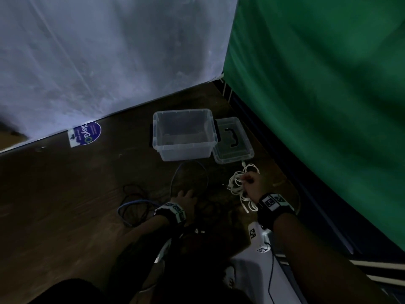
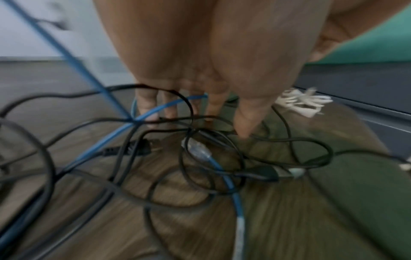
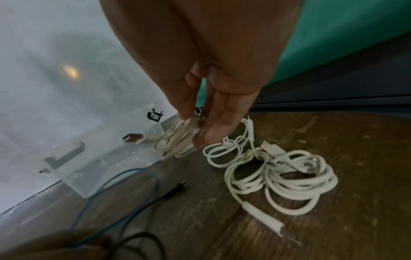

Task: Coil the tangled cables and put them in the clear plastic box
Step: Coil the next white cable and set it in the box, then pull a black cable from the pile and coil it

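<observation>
The clear plastic box (image 1: 184, 134) stands open on the wooden floor, its lid (image 1: 232, 140) lying to its right. My right hand (image 3: 195, 130) pinches a small bundle of white cable (image 3: 175, 140) with a USB plug, lifted just above the floor. A larger heap of white cable (image 3: 284, 176) lies loose beside it. My left hand (image 2: 195, 123) reaches down with straight fingers into a tangle of black cables (image 2: 222, 158) and a blue cable (image 2: 224, 177); the fingers touch the strands without curling round them. In the head view the left hand (image 1: 186, 196) sits in front of the box.
A white sheet (image 1: 109, 62) hangs behind the box and a green cloth (image 1: 317, 106) closes the right side. A round blue sticker (image 1: 87, 132) is on the floor at left. A white device with marker tags (image 1: 260, 235) sits by my right forearm.
</observation>
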